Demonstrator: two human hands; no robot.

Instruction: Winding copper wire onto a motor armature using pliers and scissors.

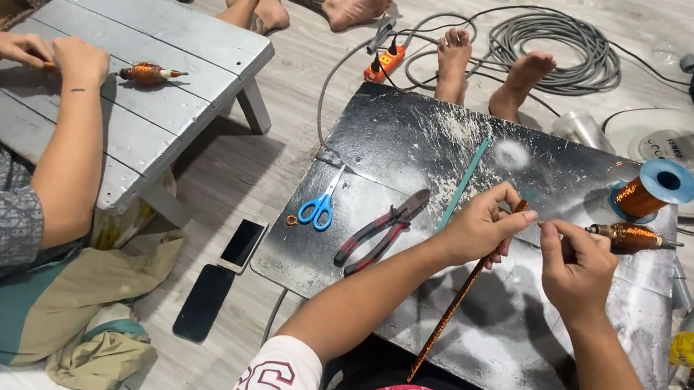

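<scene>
The left hand (478,230) is closing its grip on a long copper-wound rod (463,300), thumb and fingers pinched together near the rod's upper end, while the rest of the rod is slanting down toward the person's lap. The right hand (574,265) is curling shut just beside it, fingertips pressed together; a very thin strand may be running between the two hands, but it is too fine to make out. Just past the right hand's knuckles a copper-wound armature (632,238) is lying on the dark metal-topped desk (425,143), its near end partly hidden by the fingers, so I cannot tell whether the hand is touching it.

Further out on the desk, a spool of copper wire (653,190) with blue flanges is standing near the far right edge, a thin teal strip (464,184) is lying aslant, red-handled pliers (384,229) are resting left of the left hand, and blue scissors (321,207) are lying beyond them.

At the left, another person's hands (52,56) are working on a grey wooden bench (162,37), next to a second copper armature (151,74). Two phones (221,281) are lying on the floor between the bench and the desk.
</scene>
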